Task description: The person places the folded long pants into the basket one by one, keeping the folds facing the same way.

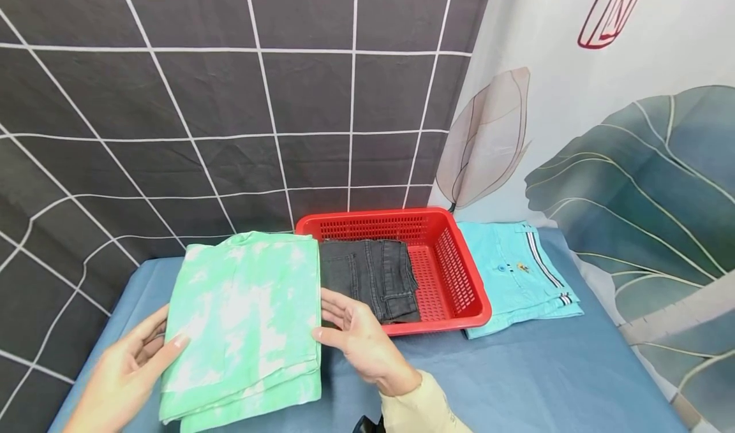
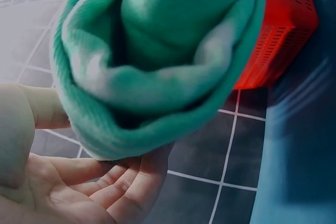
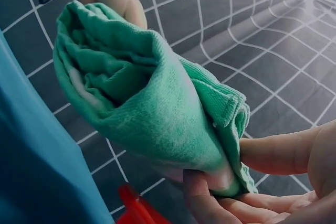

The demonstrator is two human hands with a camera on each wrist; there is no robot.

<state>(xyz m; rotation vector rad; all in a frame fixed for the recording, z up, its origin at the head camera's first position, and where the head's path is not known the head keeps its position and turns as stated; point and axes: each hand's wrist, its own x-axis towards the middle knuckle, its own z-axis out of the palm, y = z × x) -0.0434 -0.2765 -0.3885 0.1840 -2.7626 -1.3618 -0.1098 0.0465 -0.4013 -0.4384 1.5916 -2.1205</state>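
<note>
While both hands grip it at opposite sides, a folded green-and-white cloth fills the lower left-centre of the head view, standing tilted with its broad face towards the camera. The left hand, at the lower left of the frame, pinches the left edge, thumb on the near face and fingers curled behind. The right hand, just below the centre, clamps the right edge between thumb and fingers; a cream sleeve covers that forearm at the bottom of the frame. Both wrist views show the cloth's end as thick, loosely nested layers, with thumb and fingers to either side of the fabric.

Right of the cloth, at mid-frame, a red perforated basket sits on a blue surface. Folded dark jeans lie in its left part, partly hidden by the cloth and the right hand. Whether the cloth touches the basket, I cannot tell. Just beside the basket's right wall lie folded turquoise shorts with a striped trim. Dark sheeting with a white grid hangs across the upper left, and a pale curtain printed with large leaves fills the upper right.
</note>
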